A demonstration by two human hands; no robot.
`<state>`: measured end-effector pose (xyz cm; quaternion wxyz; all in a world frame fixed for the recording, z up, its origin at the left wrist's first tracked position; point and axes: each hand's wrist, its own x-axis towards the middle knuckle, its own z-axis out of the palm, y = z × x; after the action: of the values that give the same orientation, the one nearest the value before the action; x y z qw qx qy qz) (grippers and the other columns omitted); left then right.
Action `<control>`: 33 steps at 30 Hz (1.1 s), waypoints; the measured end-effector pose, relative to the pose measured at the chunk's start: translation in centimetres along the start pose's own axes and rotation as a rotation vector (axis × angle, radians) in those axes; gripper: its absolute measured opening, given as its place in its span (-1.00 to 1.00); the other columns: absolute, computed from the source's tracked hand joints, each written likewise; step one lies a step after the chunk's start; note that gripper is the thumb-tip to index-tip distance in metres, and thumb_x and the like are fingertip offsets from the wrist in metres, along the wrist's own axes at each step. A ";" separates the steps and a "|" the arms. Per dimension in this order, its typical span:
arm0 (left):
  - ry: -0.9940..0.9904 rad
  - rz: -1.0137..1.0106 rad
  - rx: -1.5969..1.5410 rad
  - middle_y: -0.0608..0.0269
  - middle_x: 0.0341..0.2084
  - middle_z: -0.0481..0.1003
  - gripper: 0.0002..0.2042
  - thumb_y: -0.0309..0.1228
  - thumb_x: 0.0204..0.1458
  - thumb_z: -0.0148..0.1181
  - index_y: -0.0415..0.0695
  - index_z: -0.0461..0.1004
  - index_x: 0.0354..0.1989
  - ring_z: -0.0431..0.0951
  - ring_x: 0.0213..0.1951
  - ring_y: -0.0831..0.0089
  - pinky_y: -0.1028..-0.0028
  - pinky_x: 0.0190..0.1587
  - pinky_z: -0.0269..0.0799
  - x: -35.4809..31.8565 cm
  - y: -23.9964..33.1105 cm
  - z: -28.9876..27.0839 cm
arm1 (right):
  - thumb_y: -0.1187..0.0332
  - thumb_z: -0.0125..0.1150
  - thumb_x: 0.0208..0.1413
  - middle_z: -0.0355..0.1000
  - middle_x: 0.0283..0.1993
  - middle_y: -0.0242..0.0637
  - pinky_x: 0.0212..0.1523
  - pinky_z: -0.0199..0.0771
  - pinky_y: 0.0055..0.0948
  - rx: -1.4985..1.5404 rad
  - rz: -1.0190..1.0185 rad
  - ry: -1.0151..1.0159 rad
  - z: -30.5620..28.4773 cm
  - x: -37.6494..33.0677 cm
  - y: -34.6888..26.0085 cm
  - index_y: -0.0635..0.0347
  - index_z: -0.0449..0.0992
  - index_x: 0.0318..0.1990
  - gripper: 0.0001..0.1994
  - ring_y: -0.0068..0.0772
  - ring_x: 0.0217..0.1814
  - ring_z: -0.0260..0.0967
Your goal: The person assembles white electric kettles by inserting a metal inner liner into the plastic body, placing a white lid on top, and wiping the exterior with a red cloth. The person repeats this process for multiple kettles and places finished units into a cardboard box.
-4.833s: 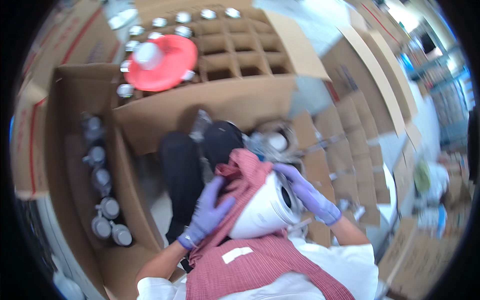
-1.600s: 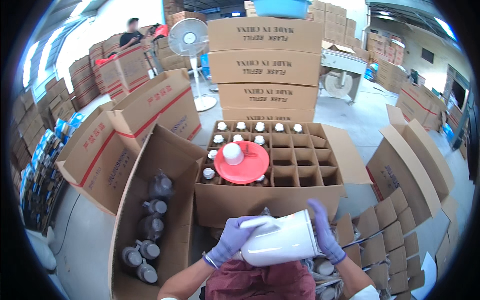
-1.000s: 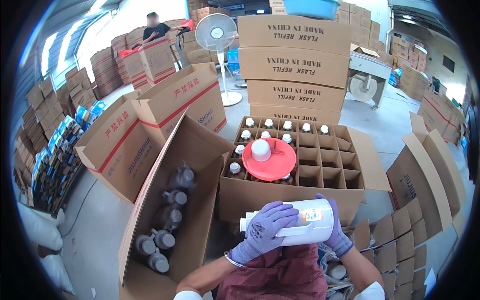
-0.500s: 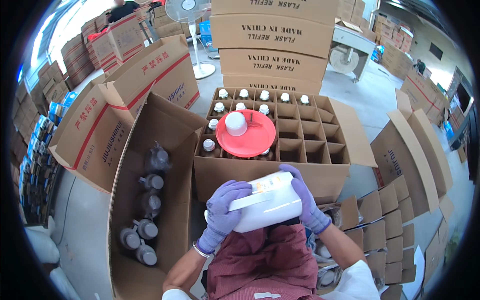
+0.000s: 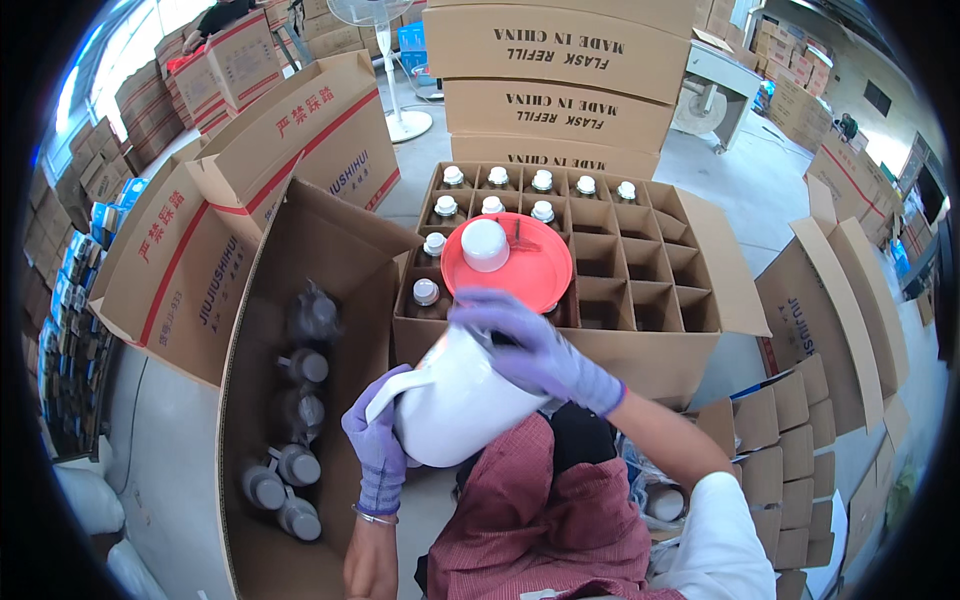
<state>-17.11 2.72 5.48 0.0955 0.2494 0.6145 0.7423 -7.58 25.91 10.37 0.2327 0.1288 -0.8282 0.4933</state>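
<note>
A white vacuum jug (image 5: pixel 465 410) with a side handle is held tilted above my lap, its upper end leaning toward the carton. My left hand (image 5: pixel 378 432) is closed around its handle side, low down. Over the jug's upper end lies my right hand (image 5: pixel 545 355), its fingers curled over the rim and slightly blurred; the opening beneath is hidden. Just beyond, a red plastic plate (image 5: pixel 535 275) holds a white cup-shaped piece (image 5: pixel 485 245) and a thin reddish piece. The plate rests on a divided carton (image 5: pixel 560 345) with several white-capped bottles (image 5: pixel 426 292) in its cells.
At my left stands an open carton (image 5: pixel 345 480) with several greyish capped items (image 5: pixel 298 465), some wrapped in plastic. Cardboard dividers (image 5: pixel 770 470) and an open box lie at right. Stacked cartons (image 5: pixel 560 50) rise behind the divided one, beside a white fan (image 5: pixel 405 125).
The jug has swung from lying nearly sideways to a steeper tilt and shifted left. My right hand has moved from its end up over the rim; my left hand has shifted left.
</note>
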 end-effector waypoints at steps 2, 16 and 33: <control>0.151 -0.169 -0.129 0.14 -0.05 0.58 -0.60 -0.19 0.31 0.02 -0.26 0.49 0.11 0.57 -0.02 0.35 0.35 0.10 0.46 -0.1 -3.0 -1.7 | 0.13 0.32 0.05 0.14 0.40 -0.14 0.38 0.15 -0.05 -0.020 0.201 0.103 -1.4 3.8 4.0 0.03 0.36 0.29 -0.38 -0.06 0.49 0.02; 0.281 -0.516 -1.098 0.16 0.21 0.40 -0.42 0.08 0.25 -0.02 0.01 0.25 0.32 0.45 0.19 0.18 0.11 0.21 0.42 4.2 -6.6 1.5 | 0.11 0.54 -0.25 0.23 0.12 0.00 0.11 0.44 -0.14 -0.721 -0.261 0.191 -1.8 1.9 2.6 0.02 0.32 0.21 -0.21 0.06 0.08 0.33; 0.221 -0.269 -0.992 0.10 0.29 0.29 -0.49 -0.05 0.34 -0.16 -0.05 0.19 0.37 0.32 0.28 0.16 0.10 0.35 0.20 2.4 -6.7 3.5 | 0.08 0.43 -0.01 0.27 0.23 0.11 0.27 0.33 -0.14 0.045 0.471 0.021 4.2 -2.3 2.3 0.37 0.19 0.32 -0.17 -0.08 0.30 0.29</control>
<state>-18.60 8.31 0.06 0.2311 0.0134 0.2222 0.9471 -7.74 23.25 5.74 0.1167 -0.0681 -0.8218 0.5536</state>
